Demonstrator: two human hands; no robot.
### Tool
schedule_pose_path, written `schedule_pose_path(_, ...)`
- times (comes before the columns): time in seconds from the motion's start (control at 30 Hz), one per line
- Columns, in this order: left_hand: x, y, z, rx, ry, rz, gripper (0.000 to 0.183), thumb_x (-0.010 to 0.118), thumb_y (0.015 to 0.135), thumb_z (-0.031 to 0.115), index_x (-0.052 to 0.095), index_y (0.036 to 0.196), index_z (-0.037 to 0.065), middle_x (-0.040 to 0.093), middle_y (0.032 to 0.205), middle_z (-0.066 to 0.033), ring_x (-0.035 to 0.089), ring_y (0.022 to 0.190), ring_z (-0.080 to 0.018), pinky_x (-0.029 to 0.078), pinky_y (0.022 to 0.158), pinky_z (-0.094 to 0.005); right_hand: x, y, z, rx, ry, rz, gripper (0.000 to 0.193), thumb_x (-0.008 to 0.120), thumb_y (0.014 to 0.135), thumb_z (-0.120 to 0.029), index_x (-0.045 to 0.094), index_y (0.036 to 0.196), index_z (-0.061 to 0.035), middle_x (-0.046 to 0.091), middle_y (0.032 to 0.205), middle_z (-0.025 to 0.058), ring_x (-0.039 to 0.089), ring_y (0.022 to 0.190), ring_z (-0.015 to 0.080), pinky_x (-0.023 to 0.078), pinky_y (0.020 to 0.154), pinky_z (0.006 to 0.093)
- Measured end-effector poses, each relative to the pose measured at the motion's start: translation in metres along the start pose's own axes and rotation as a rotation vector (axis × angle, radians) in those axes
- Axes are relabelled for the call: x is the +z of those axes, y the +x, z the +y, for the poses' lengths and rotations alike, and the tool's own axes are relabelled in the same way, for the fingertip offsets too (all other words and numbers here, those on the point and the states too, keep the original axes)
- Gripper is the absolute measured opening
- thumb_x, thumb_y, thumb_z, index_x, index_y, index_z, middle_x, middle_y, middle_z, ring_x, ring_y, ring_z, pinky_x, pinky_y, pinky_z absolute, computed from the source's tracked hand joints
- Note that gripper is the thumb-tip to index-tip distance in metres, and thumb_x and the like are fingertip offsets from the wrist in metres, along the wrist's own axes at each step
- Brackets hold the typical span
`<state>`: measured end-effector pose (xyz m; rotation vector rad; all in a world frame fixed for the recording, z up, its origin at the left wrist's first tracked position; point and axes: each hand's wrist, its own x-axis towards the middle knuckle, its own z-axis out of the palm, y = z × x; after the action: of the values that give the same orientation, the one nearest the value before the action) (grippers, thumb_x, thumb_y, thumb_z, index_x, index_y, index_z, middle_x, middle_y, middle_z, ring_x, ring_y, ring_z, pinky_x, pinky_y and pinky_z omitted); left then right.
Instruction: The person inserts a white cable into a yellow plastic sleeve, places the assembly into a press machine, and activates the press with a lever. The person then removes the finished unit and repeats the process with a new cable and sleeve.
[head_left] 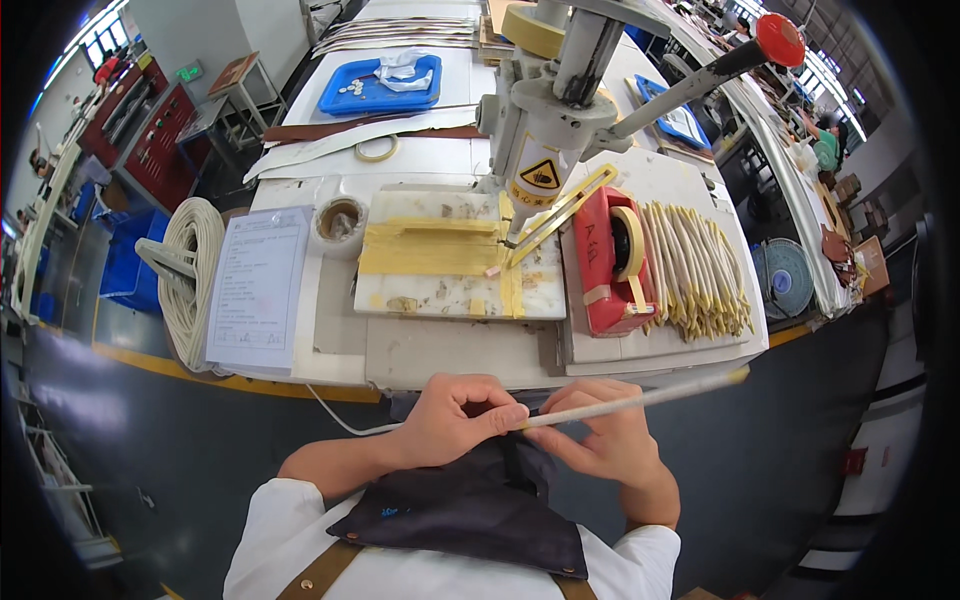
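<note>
I hold a pale rope piece [650, 398] in front of my apron, just off the table's near edge. Yellow tape covers its far right tip. My left hand [452, 422] pinches its left end between thumb and fingers. Closed around the rope a little further right is my right hand [606, 436]. A thin white cord [340, 418] runs from the table edge to behind my left wrist. Beyond my hands, a red tape dispenser [603, 270] carries a roll of yellow tape [628, 243]. Beside it lie several cut rope pieces [695, 262] with yellow-taped ends.
A hand press [545, 150] with a red-knobbed lever [780, 40] stands over a white board [400, 300] bearing yellow tape. At left are a rope coil [198, 290], a printed sheet [258, 290] and a clear tape roll [340, 220]. A blue tray [350, 103] sits further back.
</note>
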<state>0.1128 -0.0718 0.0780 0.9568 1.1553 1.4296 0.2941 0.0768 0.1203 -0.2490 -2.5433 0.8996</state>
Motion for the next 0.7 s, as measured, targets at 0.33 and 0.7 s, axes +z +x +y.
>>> schedule_pose_path(0.33, 0.017, -0.004, 0.003, 0.525, 0.659, 0.093, 0.019, 0.079, 0.091, 0.013, 0.067, 0.103, 0.004, 0.065, 0.076, -0.005, 0.062, 0.061, -0.0149, 0.048, 0.051, -0.0289, -0.015, 0.002, -0.013, -0.027, -0.186, -0.024, 0.018, 0.083, 0.074, -0.017, 0.068, 0.081, -0.0127, 0.068, 0.076, 0.0008, 0.064, 0.063, 0.0229, 0.049, 0.058, 0.0349)
schedule_pose_path(0.7, 0.021, -0.008, -0.01, 0.546, 0.531, -0.038, 0.016, 0.074, 0.094, 0.012, 0.067, 0.102, 0.0, 0.065, 0.075, -0.0086, 0.063, 0.059, -0.0202, 0.051, 0.053, -0.0314, 0.006, -0.007, 0.011, -0.02, 0.089, 0.095, 0.026, 0.08, 0.067, 0.003, 0.075, 0.088, -0.0117, 0.073, 0.084, 0.0026, 0.068, 0.07, 0.023, 0.053, 0.063, 0.0344)
